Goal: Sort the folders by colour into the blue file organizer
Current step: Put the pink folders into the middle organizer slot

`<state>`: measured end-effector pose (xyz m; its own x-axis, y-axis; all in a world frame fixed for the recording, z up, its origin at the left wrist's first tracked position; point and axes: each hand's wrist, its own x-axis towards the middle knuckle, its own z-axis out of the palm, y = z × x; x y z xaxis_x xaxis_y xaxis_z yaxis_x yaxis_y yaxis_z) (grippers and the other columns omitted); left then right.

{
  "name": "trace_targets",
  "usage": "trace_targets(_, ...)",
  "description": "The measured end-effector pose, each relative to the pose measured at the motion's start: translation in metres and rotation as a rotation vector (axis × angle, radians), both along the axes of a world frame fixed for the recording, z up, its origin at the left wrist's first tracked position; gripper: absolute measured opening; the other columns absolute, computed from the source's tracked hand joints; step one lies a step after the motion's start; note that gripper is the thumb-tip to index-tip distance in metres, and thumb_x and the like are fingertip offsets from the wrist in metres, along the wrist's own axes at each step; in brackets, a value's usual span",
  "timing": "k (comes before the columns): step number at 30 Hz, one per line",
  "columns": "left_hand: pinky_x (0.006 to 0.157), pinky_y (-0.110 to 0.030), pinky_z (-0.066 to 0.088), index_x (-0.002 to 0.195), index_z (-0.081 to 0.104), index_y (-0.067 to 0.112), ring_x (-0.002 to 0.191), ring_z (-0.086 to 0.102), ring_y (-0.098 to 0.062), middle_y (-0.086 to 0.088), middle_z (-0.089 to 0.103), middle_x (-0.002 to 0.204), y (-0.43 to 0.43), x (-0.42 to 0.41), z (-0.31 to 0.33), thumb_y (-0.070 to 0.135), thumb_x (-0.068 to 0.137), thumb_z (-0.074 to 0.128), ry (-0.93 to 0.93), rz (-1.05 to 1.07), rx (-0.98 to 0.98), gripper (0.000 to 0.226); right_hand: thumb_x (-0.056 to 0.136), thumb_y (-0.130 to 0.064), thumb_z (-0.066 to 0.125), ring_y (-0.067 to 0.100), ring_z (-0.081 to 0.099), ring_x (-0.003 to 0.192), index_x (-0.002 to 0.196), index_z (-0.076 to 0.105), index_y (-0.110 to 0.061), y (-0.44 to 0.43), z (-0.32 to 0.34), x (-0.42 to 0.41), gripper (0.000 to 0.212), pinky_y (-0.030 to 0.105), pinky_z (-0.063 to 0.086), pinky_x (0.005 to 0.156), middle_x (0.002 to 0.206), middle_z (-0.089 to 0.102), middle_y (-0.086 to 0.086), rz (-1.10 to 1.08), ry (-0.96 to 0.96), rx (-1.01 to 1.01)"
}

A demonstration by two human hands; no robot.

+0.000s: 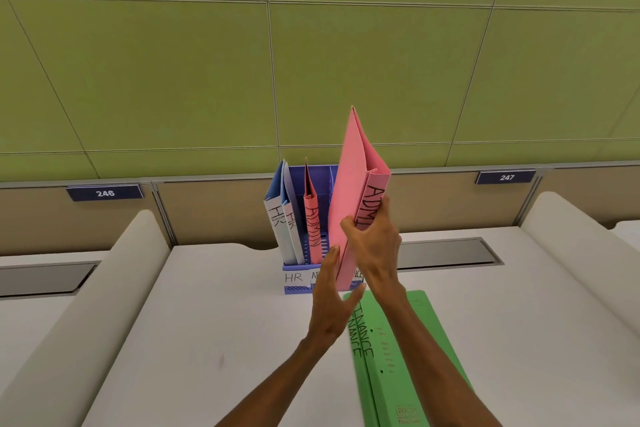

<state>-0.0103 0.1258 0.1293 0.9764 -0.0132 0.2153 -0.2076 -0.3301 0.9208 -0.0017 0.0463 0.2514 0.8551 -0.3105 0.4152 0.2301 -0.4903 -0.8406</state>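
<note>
Lying closest on the white desk [225, 322] are the green folders [398, 357], flat, spines marked FINANCE, one partly over the other, and both arms cross above them. Up comes the left hand [329, 305], fingers straight and spread loosely, holding nothing, its fingertips right at the lower left face of the raised pink folder [349, 191]; whether they actually touch it is hard to call from here. And the right hand [375, 246] has that folder, thumb on one side and fingers curled round the spine, over the letters ADMIN. The folder stands on end and leans a little to the left, its covers slightly parted at the top, its lower edge in front of the blue file organizer [318, 177] and hiding the organizer's right side. Behind it, the organizer sits upright at the back of the desk with paper labels [294, 277] on its front lip; HR reads clearly, the others are partly covered. Two blue folders [280, 218] marked HR stand in the left slot, and a second pink folder [311, 222] marked ADMIN stands in the middle one. Further back, number plates 246 [105, 193] and 247 [506, 177] sit on the partition, under green wall panels [173, 80].
</note>
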Motion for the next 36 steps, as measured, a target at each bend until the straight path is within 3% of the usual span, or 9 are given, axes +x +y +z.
trace_targets(4,0.102,-0.028,0.040,0.145,0.028,0.030,0.128,0.040,-0.004,0.006,0.038,0.148,0.015,0.016,-0.010,0.027,0.085,0.071,0.055,0.012,0.052,0.074,0.087,-0.024,0.067,0.012,0.060,0.084,0.128,0.041,-0.016,0.005,-0.002,0.024,0.049,0.024,0.056,0.074,0.115,0.065,0.002,0.045,-0.016,0.001)
trace_targets(7,0.092,-0.021,0.044,0.143,0.031,0.028,0.121,0.044,-0.002,0.002,0.044,0.144,0.025,0.029,-0.013,0.015,0.087,0.067,0.042,0.007,0.102,0.067,0.088,-0.024,0.066,0.013,0.060,0.084,0.129,0.041,-0.015,0.010,-0.001,0.044,0.049,0.021,0.052,0.073,0.116,0.066,0.004,0.071,-0.018,-0.012)
trace_targets(10,0.092,-0.024,0.048,0.143,0.033,0.030,0.120,0.048,-0.004,0.004,0.044,0.143,0.036,0.043,-0.015,0.014,0.090,0.062,0.063,0.004,0.132,0.063,0.087,-0.026,0.065,0.019,0.064,0.093,0.130,0.041,-0.018,0.014,-0.004,0.066,0.050,0.036,0.057,0.084,0.119,0.065,0.003,0.080,-0.024,-0.015)
trace_targets(14,0.078,-0.011,0.051,0.137,0.039,0.030,0.111,0.056,-0.006,0.008,0.049,0.131,0.047,0.055,-0.020,0.011,0.090,0.061,0.074,0.003,0.147,0.055,0.087,-0.028,0.065,0.021,0.065,0.097,0.131,0.043,-0.017,0.020,-0.012,0.091,0.050,0.029,0.052,0.081,0.120,0.065,0.003,0.094,-0.012,-0.052)
trace_targets(17,0.070,-0.005,0.050,0.135,0.040,0.032,0.108,0.056,-0.005,0.011,0.046,0.127,0.057,0.061,-0.031,0.009,0.090,0.060,0.086,-0.009,0.139,0.054,0.087,-0.032,0.065,0.023,0.066,0.098,0.128,0.043,-0.019,0.022,-0.024,0.107,0.048,0.037,0.057,0.083,0.118,0.065,0.003,0.092,-0.005,-0.065)
trace_targets(20,0.074,-0.007,0.051,0.136,0.039,0.033,0.110,0.055,-0.003,0.012,0.046,0.127,0.065,0.066,-0.042,0.011,0.090,0.062,0.095,-0.013,0.147,0.056,0.089,-0.033,0.065,0.023,0.065,0.100,0.130,0.041,-0.020,0.024,-0.040,0.120,0.049,0.041,0.058,0.084,0.120,0.064,0.004,0.097,0.012,-0.077)
trace_targets(24,0.089,-0.021,0.052,0.139,0.038,0.028,0.121,0.050,-0.008,0.003,0.045,0.139,0.077,0.071,-0.057,0.013,0.091,0.061,0.115,-0.007,0.156,0.056,0.090,-0.029,0.064,0.023,0.065,0.098,0.130,0.042,-0.017,0.024,-0.063,0.132,0.047,0.043,0.058,0.086,0.118,0.064,0.005,0.097,0.049,-0.062)
trace_targets(30,0.091,-0.011,0.043,0.144,0.035,0.025,0.124,0.042,-0.002,0.003,0.040,0.145,0.088,0.074,-0.078,0.012,0.092,0.060,0.132,0.001,0.198,0.059,0.089,-0.035,0.064,0.022,0.065,0.103,0.133,0.040,-0.020,0.021,-0.097,0.146,0.052,0.044,0.058,0.086,0.121,0.063,0.003,0.086,0.137,-0.051)
trace_targets(36,0.080,0.001,0.040,0.142,0.035,0.026,0.123,0.042,-0.004,0.002,0.041,0.144,0.095,0.074,-0.093,0.014,0.091,0.062,0.171,0.019,0.223,0.059,0.088,-0.031,0.067,0.025,0.062,0.110,0.136,0.038,-0.016,0.022,-0.116,0.155,0.058,0.045,0.055,0.091,0.126,0.060,0.007,0.080,0.230,-0.053)
